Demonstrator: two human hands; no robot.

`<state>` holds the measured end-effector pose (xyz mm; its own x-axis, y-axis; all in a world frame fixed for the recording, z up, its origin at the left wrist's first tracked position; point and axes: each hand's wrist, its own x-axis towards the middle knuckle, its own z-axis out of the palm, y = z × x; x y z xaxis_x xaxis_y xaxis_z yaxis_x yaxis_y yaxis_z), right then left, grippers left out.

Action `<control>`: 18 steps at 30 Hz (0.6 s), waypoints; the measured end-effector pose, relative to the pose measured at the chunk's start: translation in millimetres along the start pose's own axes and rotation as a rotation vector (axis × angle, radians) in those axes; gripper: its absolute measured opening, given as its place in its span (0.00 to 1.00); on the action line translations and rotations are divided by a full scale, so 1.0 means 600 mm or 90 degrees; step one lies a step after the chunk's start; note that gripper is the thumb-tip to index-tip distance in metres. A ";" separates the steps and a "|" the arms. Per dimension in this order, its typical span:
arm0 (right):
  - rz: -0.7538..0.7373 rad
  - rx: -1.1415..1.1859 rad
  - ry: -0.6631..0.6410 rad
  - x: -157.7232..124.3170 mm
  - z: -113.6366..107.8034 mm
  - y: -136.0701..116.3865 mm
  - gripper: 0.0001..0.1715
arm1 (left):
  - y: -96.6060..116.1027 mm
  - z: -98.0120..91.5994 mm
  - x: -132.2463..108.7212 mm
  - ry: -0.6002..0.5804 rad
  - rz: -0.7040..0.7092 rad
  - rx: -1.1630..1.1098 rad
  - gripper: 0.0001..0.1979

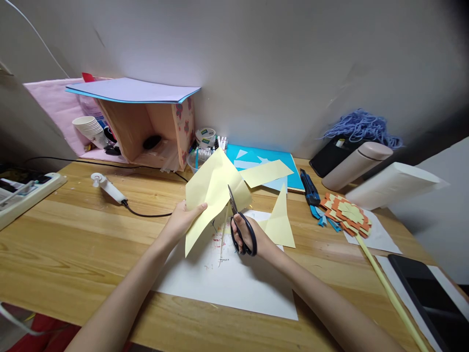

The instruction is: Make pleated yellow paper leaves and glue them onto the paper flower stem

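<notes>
My left hand (pixel 185 218) grips a creased sheet of pale yellow paper (pixel 210 183) by its left edge, thumb on top. In my right hand (pixel 249 234) is a pair of black-handled scissors (pixel 233 201), fingers through the loops. The blades lie against the sheet's lower right side, where the paper curls upward. Below both hands, a white sheet (pixel 234 288) with colored marks rests on the table. To the right lie a pointed yellow offcut (pixel 281 222) and a yellow paper strip (pixel 266 173).
Behind stand an open box (pixel 183 127), a tape roll (pixel 205 136) and blue paper (pixel 293 171). Rightward are a utility knife (pixel 309 187), a paper flower (pixel 348 212), a tumbler (pixel 355 166) and a phone (pixel 428 293). A corded white device (pixel 110 189) lies left on the wooden table (pixel 91 264).
</notes>
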<state>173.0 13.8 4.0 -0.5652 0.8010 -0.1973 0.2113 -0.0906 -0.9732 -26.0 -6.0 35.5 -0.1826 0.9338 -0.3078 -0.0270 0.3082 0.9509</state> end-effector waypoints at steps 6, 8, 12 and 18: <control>-0.004 0.000 0.002 0.002 0.002 0.001 0.34 | -0.004 -0.001 0.002 -0.004 0.002 0.002 0.24; -0.010 -0.022 0.003 0.002 0.002 0.001 0.35 | -0.004 -0.001 0.001 -0.012 0.003 0.007 0.23; -0.015 -0.033 0.006 0.002 -0.001 -0.003 0.35 | -0.002 -0.001 -0.001 -0.035 -0.004 0.015 0.25; -0.002 -0.006 0.021 0.003 0.001 0.000 0.34 | -0.002 -0.001 0.002 -0.039 0.002 0.022 0.27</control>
<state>171.9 15.0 3.6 -0.5395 0.8204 -0.1896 0.2172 -0.0820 -0.9727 -27.0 -5.6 34.4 -0.1227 0.9435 -0.3077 0.0075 0.3109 0.9504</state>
